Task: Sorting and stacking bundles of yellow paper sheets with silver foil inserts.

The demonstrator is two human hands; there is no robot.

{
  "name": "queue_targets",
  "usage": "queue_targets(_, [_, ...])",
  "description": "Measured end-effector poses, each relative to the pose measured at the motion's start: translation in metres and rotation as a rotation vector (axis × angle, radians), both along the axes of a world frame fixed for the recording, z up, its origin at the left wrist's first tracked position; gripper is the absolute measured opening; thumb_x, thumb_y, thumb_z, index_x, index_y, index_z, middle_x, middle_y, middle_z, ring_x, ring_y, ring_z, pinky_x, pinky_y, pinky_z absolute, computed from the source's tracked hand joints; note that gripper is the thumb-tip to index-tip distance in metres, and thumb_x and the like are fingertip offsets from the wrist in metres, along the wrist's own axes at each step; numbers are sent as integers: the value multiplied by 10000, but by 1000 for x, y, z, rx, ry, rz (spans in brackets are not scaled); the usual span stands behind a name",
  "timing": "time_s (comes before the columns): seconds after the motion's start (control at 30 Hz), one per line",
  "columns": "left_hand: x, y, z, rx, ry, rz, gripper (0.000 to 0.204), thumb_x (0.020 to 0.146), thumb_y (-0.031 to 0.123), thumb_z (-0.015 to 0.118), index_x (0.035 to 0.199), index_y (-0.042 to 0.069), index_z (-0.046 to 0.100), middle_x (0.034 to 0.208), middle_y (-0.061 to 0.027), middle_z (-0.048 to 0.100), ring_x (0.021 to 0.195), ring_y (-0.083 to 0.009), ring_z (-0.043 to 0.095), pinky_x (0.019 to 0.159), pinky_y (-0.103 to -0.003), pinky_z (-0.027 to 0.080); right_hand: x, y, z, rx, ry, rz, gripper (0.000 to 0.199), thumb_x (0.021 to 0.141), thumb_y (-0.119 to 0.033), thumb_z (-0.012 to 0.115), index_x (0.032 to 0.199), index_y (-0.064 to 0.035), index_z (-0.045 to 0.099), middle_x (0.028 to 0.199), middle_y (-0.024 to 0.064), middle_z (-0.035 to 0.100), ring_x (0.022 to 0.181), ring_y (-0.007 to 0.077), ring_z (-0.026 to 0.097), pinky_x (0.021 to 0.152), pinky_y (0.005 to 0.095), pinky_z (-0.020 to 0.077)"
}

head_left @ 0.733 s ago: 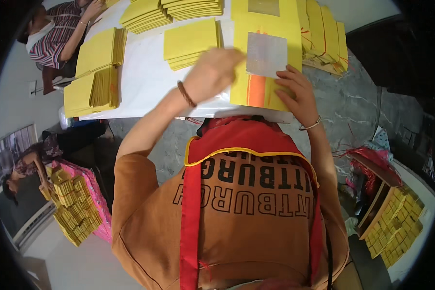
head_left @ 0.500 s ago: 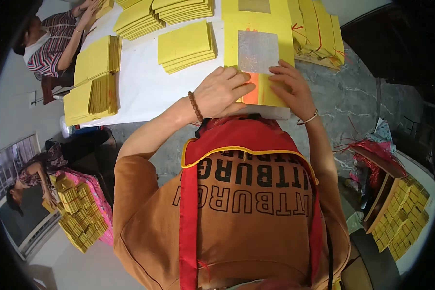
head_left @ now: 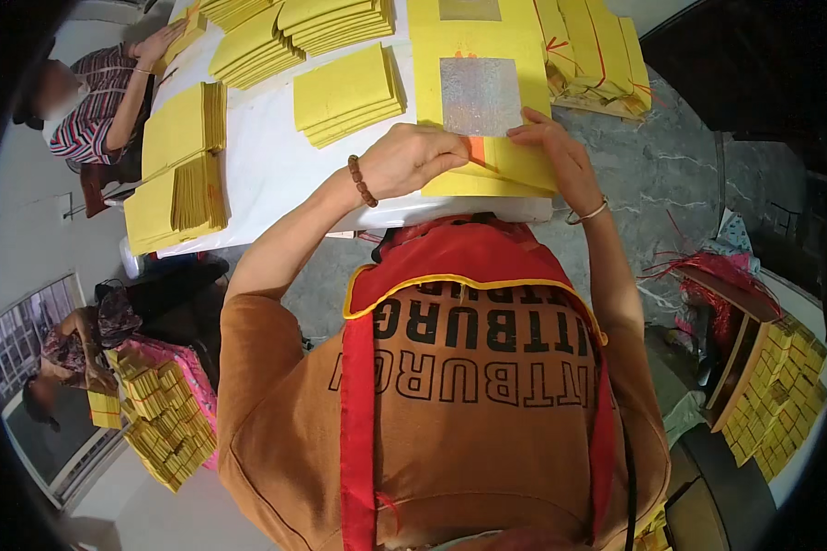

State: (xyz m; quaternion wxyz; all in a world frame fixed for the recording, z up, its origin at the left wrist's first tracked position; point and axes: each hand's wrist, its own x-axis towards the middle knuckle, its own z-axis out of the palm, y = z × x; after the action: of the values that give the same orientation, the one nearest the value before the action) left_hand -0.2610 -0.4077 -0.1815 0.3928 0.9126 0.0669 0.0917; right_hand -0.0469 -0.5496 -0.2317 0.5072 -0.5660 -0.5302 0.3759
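Observation:
A stack of yellow paper (head_left: 524, 174) with a silver square (head_left: 480, 96) lies at the table's front edge. My left hand (head_left: 413, 158) is closed, its thumb and fingers pinching a sheet beside an orange patch (head_left: 475, 150) just below the silver square. Its fingertips partly cover that patch. My right hand (head_left: 565, 161) rests at the right side of the paper, fingers stretched and slightly bent over its surface near the silver square's lower corner. A second silver square (head_left: 470, 8) shows farther up on more yellow paper.
Folded yellow stacks (head_left: 349, 96) stand on the white table (head_left: 262, 156), others (head_left: 175, 174) at its left edge. Tied yellow bundles (head_left: 597, 50) lie on the right. A person (head_left: 101, 92) works at the far left; another (head_left: 78, 344) sits lower left beside piled bundles (head_left: 165, 413).
My left hand has gone from lying with spread fingers on the orange patch to a pinch at its left side. Less of the orange shows now. The right hand has stayed nearly in place.

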Motion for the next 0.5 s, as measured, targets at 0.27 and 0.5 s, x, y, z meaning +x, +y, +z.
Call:
queue_targets(0.27, [-5,5,2,-22,36,39,138,869,136,561,909,13,612,770,-123,625,649,-247,598,581,-314,464,6,-3,6,-69,98,32,464,964,-357,280,1028,-38,610,1117,89,603,1273,251,361,1039,355,280])
queue_targets(0.5, [-8,6,0,-208,126,116,126,851,123,586,888,7,618,727,-67,635,628,-130,575,577,-262,453,7,-9,9,9,-151,139,358,736,-100,631,1092,-62,605,1170,50,573,1279,274,360,1036,366,300])
